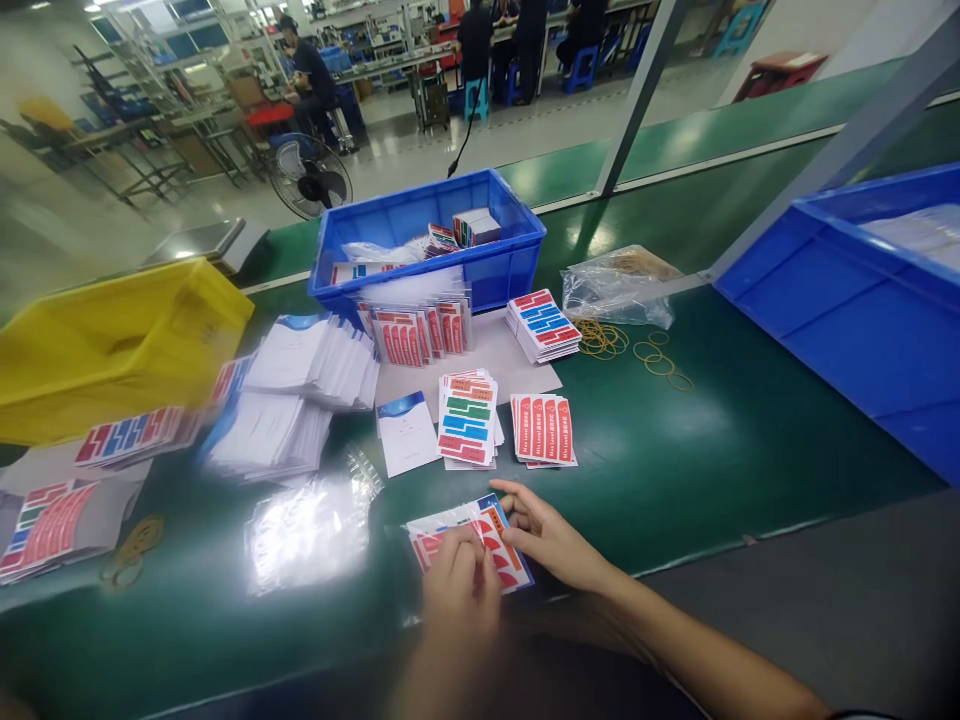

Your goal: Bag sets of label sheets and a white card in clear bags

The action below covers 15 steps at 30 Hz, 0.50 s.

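Note:
In front of me a small stack of sticker sheets (511, 572) with red and orange labels lies partly inside a clear plastic bag (421, 527). My left hand (459, 580) is closed in a pinch at the bag's edge, over the sheets. At the right edge of the stack, my right hand (559, 540) has its thumb on the sheets and its index finger stretched out. Just beyond are a white booklet (407, 440), a pile of multicoloured sticker sheets (468, 425) and a pile of red label sheets (543, 430).
Clear bags (307, 535) lie to the left, near stacks of white booklets (311, 365). Filled bags (416, 330) lean against a blue bin (427, 280). Rubber bands (600, 340) lie at right. A yellow bin (120, 340) and a large blue bin (847, 310) flank the table.

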Tool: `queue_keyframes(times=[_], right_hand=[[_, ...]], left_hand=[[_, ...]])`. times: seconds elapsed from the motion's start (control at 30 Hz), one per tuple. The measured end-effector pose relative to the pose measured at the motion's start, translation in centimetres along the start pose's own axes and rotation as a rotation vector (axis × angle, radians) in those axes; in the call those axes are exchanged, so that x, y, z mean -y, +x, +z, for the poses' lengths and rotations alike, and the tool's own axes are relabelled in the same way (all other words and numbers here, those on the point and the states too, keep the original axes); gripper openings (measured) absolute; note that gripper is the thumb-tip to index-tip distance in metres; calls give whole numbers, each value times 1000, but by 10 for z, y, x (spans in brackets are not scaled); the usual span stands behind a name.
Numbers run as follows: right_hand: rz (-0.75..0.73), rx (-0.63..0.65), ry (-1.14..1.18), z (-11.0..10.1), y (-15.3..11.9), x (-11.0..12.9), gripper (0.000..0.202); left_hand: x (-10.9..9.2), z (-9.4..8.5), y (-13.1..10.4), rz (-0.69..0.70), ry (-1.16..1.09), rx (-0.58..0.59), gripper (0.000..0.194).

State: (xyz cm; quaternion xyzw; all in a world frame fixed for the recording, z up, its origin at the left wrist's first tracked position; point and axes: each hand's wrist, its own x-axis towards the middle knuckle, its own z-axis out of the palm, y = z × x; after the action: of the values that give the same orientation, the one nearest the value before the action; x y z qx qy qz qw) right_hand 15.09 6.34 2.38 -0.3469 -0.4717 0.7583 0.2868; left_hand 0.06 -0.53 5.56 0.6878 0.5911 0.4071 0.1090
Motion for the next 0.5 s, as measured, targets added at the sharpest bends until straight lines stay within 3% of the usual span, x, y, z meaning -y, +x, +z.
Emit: queue_keyframes(times=[0.2, 0.5], right_hand=[[129, 232, 116, 1, 9, 8, 44], [104, 226, -62, 6, 17, 10, 41]], left_hand=[[2, -2, 4, 28, 15, 20, 17], [-3, -5, 11, 98, -84, 61, 17]])
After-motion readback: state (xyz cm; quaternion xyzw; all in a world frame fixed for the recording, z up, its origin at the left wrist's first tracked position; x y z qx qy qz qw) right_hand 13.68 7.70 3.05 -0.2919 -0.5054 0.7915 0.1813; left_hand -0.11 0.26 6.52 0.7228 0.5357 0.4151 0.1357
